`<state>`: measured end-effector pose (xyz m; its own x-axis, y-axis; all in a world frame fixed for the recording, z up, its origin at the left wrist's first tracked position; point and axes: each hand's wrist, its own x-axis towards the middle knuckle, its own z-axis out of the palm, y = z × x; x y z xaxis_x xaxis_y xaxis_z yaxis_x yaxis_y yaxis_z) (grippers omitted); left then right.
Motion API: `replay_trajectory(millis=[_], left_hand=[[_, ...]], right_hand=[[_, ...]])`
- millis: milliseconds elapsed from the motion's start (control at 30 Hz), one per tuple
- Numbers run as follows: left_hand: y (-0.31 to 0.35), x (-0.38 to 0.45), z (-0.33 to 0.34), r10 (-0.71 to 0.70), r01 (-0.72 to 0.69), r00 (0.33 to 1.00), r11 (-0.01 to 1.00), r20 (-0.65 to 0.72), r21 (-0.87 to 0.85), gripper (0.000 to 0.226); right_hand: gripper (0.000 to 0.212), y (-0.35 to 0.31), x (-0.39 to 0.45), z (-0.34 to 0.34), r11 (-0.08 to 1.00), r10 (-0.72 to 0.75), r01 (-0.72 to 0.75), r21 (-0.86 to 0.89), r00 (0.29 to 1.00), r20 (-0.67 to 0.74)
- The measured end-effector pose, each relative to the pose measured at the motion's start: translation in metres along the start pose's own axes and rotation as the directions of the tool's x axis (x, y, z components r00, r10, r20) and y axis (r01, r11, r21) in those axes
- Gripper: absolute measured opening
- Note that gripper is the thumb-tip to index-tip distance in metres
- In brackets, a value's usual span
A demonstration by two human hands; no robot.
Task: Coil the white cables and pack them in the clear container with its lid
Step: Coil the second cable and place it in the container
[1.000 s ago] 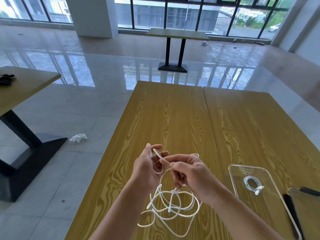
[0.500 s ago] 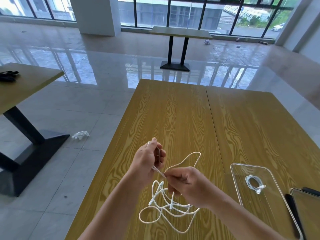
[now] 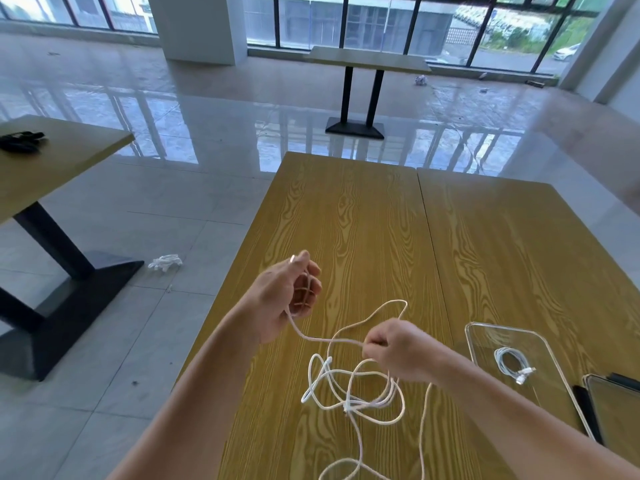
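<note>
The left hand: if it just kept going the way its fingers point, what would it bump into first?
Nothing soon, probably. The left hand points up and away over the bare table; the way looks free, though depth is hard to judge.

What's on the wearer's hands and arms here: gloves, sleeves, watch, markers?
Nothing worn that shows. The left hand and right hand are bare, no gloves, and no rings can be seen. Both forearms are bare down to the frame edge: no sleeve, watch, strap or marker in view. Anything above the elbows is out of frame.
</note>
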<state>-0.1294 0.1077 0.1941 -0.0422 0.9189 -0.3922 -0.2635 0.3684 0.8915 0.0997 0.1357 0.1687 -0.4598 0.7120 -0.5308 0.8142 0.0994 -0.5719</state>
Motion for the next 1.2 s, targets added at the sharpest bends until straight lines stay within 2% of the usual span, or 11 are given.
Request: replay_trajectory(millis=[100,233,367,533,567,700,767,900,1000,1100,1200], left_hand=[[-0.014,-0.004,0.004,-0.009,0.011,1.000,0.994,-0.019,0.105,0.036],[-0.029,-0.008,0.012,-0.014,0.030,0.996,0.982,-0.089,0.185,0.035],[-0.035,-0.014,0.020,-0.059,0.061,0.998,0.996,-0.039,0.059,0.033],[-0.035,-0.015,0.031,0.021,-0.024,0.999,0.997,-0.047,-0.073,0.030],[-0.035,-0.015,0.032,0.024,-0.029,0.999,0.994,-0.048,-0.105,0.032],[-0.032,-0.011,0.038,0.042,-0.048,0.998,0.983,-0.039,-0.178,0.045],[-0.032,-0.009,0.042,0.063,-0.069,0.997,0.977,-0.037,-0.202,0.047],[-0.032,-0.007,0.049,0.100,-0.114,0.992,0.973,-0.076,-0.201,0.049],[-0.035,-0.006,0.052,0.153,-0.169,0.982,0.972,-0.112,-0.162,0.039],[-0.036,-0.006,0.052,0.177,-0.205,0.968,0.967,-0.177,-0.151,0.038],[-0.032,-0.003,0.044,0.191,-0.240,0.950,0.954,-0.248,-0.182,0.036]], right_hand=[[0.022,-0.007,-0.004,-0.010,0.956,0.031,0.021,0.293,0.984,-0.173],[0.020,-0.020,-0.016,-0.011,0.728,-0.057,0.171,0.664,0.980,-0.190],[0.027,-0.030,-0.023,-0.001,0.550,-0.162,0.256,0.795,0.966,-0.200],[0.033,-0.033,-0.025,0.007,0.340,-0.287,0.245,0.908,0.946,-0.148],[0.033,-0.033,-0.027,0.009,0.351,-0.300,0.260,0.900,0.941,-0.155],[0.012,-0.039,-0.029,0.017,0.561,-0.257,0.392,0.729,0.920,-0.297],[0.005,-0.042,-0.029,0.022,0.598,-0.217,0.408,0.690,0.911,-0.350],[0.011,-0.049,-0.030,0.029,0.688,-0.136,0.390,0.612,0.898,-0.420],[0.015,-0.053,-0.028,0.030,0.755,-0.128,0.390,0.528,0.876,-0.464],[0.016,-0.055,-0.027,0.032,0.746,-0.183,0.411,0.524,0.883,-0.431],[0.017,-0.048,-0.026,0.031,0.724,-0.256,0.392,0.567,0.917,-0.306]])
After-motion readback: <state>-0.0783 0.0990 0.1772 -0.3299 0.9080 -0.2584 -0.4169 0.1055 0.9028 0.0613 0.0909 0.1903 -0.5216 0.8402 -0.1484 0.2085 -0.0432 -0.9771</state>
